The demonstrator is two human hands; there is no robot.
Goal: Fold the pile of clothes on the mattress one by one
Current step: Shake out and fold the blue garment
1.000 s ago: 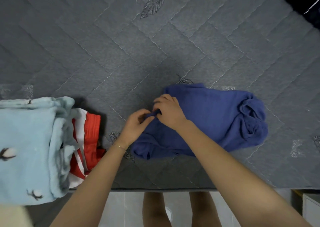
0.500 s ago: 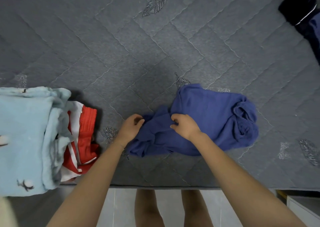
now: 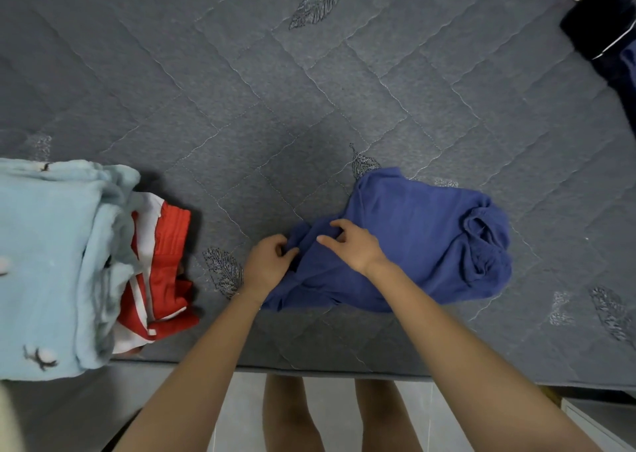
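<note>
Left hand (image 3: 266, 265) pinches the bunched left edge of the blue garment (image 3: 430, 238); right hand (image 3: 354, 248) just beside it, fingers curled into a fold of the same cloth. Garment lies crumpled on the grey quilted mattress (image 3: 241, 107), near its front edge, right end wadded. Best course, I judge: find a true hem with both pinches, draw hands apart, flatten before folding. Pale blue folded piece (image 3: 51, 262) over a red-and-white garment (image 3: 165, 262) well left; dark navy clothing (image 3: 605, 28) far right, probably the unfolded pile
</note>
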